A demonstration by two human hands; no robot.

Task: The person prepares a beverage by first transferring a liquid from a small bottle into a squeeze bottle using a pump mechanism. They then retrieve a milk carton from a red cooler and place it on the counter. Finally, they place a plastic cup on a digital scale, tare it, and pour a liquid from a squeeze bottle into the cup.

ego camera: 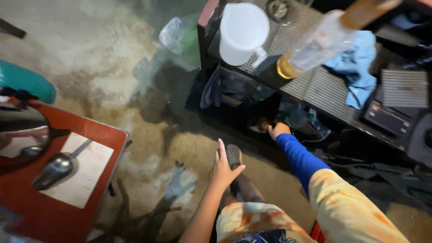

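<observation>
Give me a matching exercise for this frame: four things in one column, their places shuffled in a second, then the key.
Things:
1. white jug
2. metal scoop
3. blue cloth
4. right hand

Places:
A. on a sheet of paper on the red table
B. reaching into the dark space under the mesh shelf
C. upright at the left end of the mesh shelf
D. crumpled on the mesh shelf, right of the tilted bottle

Pairs: 1-C, 2-A, 3-D, 4-B
</observation>
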